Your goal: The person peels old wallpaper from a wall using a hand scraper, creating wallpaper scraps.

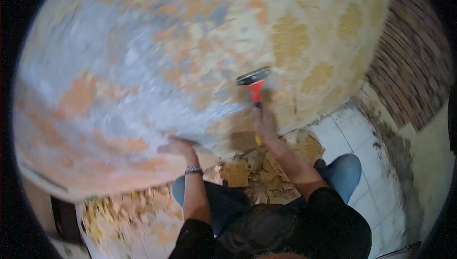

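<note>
- Your right hand [265, 124] grips the wall scraper [256, 90], likely light and stiff; hold its handle [257, 104], below the blade [253, 76].
- Your left hand [179, 146], left of the scraper, spreads open.

Wears a black top [340, 225] with short sleeves [197, 233], plain where visible, across the bottom of the frame. Shows blue, denim-like trousers [346, 175], paler over the knee at lower right and darker toward the lower centre. Has a silvery, segmented-looking wristband [193, 169] on the left, just left of lower centre.
</note>
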